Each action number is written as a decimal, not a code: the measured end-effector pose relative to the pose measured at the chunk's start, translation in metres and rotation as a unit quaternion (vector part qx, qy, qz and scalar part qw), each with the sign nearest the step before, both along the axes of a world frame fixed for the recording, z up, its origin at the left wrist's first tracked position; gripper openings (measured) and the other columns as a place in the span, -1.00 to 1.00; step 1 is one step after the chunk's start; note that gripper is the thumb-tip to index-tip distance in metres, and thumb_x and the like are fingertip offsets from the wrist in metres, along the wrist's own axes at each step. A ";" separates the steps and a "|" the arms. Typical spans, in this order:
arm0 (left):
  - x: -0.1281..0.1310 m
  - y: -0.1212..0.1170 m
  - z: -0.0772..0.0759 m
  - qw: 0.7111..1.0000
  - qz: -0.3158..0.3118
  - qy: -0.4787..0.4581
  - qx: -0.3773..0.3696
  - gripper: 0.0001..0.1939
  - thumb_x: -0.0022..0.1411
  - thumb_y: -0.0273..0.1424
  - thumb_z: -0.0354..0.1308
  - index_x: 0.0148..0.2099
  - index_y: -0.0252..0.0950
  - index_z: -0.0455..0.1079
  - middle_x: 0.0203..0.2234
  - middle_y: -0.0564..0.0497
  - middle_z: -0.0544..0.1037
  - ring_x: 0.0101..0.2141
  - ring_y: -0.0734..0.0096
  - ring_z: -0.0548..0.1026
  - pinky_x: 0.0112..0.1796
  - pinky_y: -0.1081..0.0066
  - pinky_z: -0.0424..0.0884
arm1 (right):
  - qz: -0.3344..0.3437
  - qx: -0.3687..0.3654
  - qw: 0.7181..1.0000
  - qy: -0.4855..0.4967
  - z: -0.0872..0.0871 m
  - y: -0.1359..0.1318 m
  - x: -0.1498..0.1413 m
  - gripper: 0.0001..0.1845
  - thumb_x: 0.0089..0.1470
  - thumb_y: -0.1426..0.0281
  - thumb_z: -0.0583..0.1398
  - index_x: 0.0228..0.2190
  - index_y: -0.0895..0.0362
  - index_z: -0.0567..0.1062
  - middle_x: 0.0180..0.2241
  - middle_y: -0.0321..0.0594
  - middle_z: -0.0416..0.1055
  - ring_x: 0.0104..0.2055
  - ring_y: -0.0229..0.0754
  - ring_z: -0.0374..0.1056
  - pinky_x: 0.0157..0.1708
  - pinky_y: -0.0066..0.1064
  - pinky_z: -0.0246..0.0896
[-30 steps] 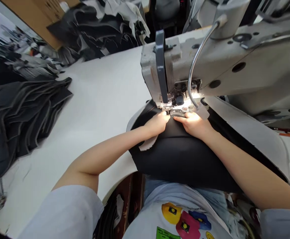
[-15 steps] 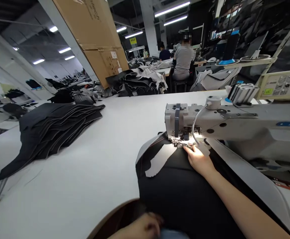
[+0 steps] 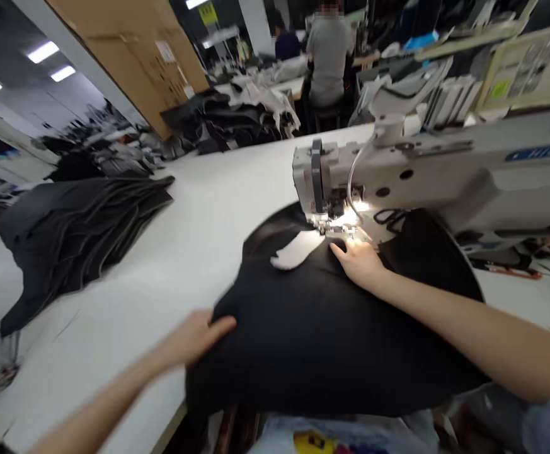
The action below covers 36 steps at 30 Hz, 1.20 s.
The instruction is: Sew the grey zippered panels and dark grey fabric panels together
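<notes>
A large black fabric panel point(image 3: 312, 347) lies spread over the white table, its far end under the presser foot point(image 3: 336, 230) of a grey industrial sewing machine point(image 3: 397, 170). My right hand point(image 3: 360, 265) presses on the panel just in front of the foot. My left hand point(image 3: 199, 337) has its fingers on the panel's near left edge, and the thumb is hidden. A pale lining flap point(image 3: 298, 249) shows on the panel near the foot.
A stack of dark panels point(image 3: 76, 233) lies on the white table point(image 3: 161, 284) to the left. Behind it lean cardboard boxes point(image 3: 133, 57) and a heap of black and pale pieces point(image 3: 237, 116). A seated co-worker point(image 3: 329, 57) is at the back. The machine's arm extends right.
My left hand has come up from near my lap onto the panel's left edge. The panel now spreads further left. My right hand stays near the presser foot.
</notes>
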<state>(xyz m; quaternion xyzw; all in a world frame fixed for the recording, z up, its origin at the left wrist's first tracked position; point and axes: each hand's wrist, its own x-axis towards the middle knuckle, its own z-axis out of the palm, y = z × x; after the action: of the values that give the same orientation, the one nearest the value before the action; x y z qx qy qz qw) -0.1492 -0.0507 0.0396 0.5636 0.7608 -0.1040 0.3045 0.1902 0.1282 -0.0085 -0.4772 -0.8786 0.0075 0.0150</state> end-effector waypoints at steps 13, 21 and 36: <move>0.108 0.184 0.054 0.861 -0.390 0.219 0.244 -0.62 0.41 -0.23 -0.07 0.04 -0.28 0.46 0.00 -0.08 0.51 0.01 0.18 0.44 -0.02 0.31 0.36 | 0.402 -0.007 0.912 0.076 -0.031 0.020 0.052 -0.45 0.22 0.55 0.06 0.21 0.03 0.40 0.26 -0.03 0.31 0.35 0.06 0.15 0.26 0.08 0.05; 0.147 0.208 -0.012 0.861 -0.440 0.221 0.130 -0.32 0.24 -0.41 0.12 0.38 -0.30 0.10 0.20 -0.26 0.29 0.10 0.01 0.35 0.02 0.20 0.34 | 0.400 0.063 0.904 0.139 -0.048 0.021 -0.022 -0.58 0.30 0.56 0.01 0.07 0.19 0.52 0.08 0.07 0.48 0.13 0.01 0.41 0.04 -0.13 0.34; 0.132 0.217 -0.026 0.905 -0.404 0.104 0.078 -0.22 0.22 -0.70 -0.20 0.43 -0.09 0.06 -0.02 -0.10 0.43 -0.04 0.22 0.44 -0.08 0.36 0.39 | 0.371 -0.008 0.907 0.200 -0.054 0.030 0.057 -0.53 0.36 0.55 -0.07 0.10 0.13 0.50 0.14 -0.12 0.45 0.25 -0.11 0.31 0.24 -0.17 0.31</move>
<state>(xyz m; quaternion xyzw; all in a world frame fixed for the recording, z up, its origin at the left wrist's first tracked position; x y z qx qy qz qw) -0.0168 0.1664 0.0136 0.8307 0.5008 -0.2165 0.1102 0.2468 0.1578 -0.0624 -0.1058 -0.9708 0.1150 0.1822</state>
